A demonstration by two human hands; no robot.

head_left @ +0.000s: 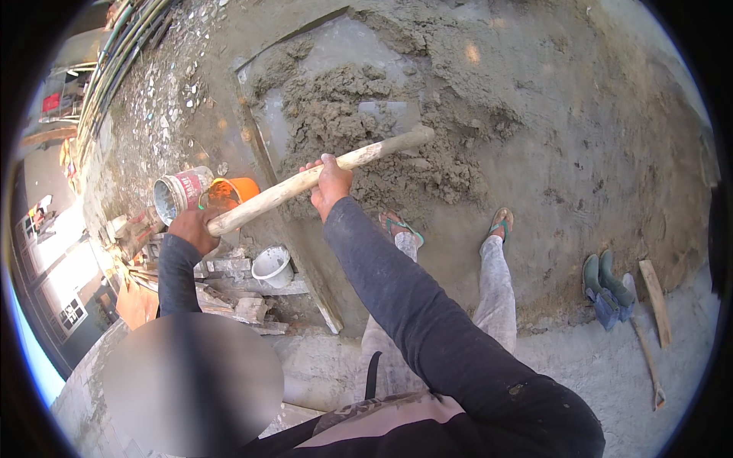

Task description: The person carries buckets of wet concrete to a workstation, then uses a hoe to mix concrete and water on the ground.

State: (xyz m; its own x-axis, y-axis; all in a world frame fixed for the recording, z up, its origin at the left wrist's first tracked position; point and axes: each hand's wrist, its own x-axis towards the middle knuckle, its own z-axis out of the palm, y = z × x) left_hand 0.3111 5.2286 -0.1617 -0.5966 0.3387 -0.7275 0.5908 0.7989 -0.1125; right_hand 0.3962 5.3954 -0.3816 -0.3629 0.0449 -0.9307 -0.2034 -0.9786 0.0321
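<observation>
Both my hands are wrapped round the long pale wooden handle of a hoe point(282, 189). My left hand point(195, 231) grips its lower-left end, and my right hand point(332, 183) closes round it farther up, toward the middle. The handle slants up to the right over a heap of wet grey mortar point(336, 107). Near its far end, a flat greyish blade point(385, 114) shows against the heap, partly covered with mortar. My feet, in sandals point(401, 227), stand apart at the near side of the heap.
Boards point(263, 145) edge the mortar on the left. Beyond them are a white bucket point(175, 192), an orange bucket point(243, 187), a white basin point(272, 265) and stacked blocks. At right lie rubber boots point(594, 275), a shovel point(647, 359) and a plank point(655, 301). Poles point(114, 65) lie far left.
</observation>
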